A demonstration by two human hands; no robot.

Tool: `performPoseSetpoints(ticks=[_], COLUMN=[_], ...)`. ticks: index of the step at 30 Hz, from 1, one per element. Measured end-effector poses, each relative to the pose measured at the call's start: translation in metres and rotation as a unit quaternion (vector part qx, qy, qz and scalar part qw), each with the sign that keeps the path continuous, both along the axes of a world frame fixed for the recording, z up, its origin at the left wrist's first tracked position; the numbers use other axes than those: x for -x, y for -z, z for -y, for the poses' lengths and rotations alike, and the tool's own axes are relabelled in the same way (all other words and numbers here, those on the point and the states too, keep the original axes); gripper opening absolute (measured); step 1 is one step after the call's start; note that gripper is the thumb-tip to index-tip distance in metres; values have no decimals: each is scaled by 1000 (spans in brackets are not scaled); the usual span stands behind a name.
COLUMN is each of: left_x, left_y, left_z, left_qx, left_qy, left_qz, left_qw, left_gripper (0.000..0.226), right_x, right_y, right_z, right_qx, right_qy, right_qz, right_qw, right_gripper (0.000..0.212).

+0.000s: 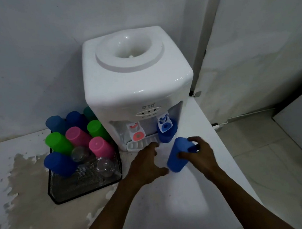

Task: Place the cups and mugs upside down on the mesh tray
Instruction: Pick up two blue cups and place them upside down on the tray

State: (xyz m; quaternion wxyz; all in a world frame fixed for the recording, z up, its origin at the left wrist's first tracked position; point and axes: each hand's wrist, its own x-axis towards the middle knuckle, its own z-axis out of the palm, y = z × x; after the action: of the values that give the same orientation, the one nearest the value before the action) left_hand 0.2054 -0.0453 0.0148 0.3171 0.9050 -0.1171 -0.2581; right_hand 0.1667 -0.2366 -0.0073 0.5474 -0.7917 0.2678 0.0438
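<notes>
Now blue cup tilted, base up-right

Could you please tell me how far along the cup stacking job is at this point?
Mostly done: the mesh tray already holds about nine upside-down plastic cups, such as a pink cup, plus two clear glass mugs. In hand: the right hand grips a blue cup, tilted; the left hand is open beside it. Left: another blue cup under the dispenser's blue tap.
</notes>
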Motion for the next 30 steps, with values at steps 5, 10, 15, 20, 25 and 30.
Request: performPoseSetpoints(ticks=[5,10,15,20,25,30], left_x=[7,13,21,30,38,40], left_y=[3,6,15,19,22,21], left_z=[0,-20,-56,-85,-103,-104], left_qx=[128,157,183,188,182,177], left_qy=[0,-71,-119,-152,-163,-162], left_qz=[-33,-6,-19,-32,-15,-11], left_qw=[991,985,976,970,970,971], left_gripper=[95,85,84,84,72,71], right_x=[4,-7,-34,-58,-65,-70], right_y=[-23,-20,-5,2,10,11], right_z=[-28,-37,-41,-49,-55,-60], right_qx=[-171,-205,7,48,67,83], right_qy=[-114,-33,55,51,87,86], right_qz=[-40,-34,-13,29,39,52], right_qw=[978,978,998,997,993,991], right_gripper=[68,53,91,83,81,80])
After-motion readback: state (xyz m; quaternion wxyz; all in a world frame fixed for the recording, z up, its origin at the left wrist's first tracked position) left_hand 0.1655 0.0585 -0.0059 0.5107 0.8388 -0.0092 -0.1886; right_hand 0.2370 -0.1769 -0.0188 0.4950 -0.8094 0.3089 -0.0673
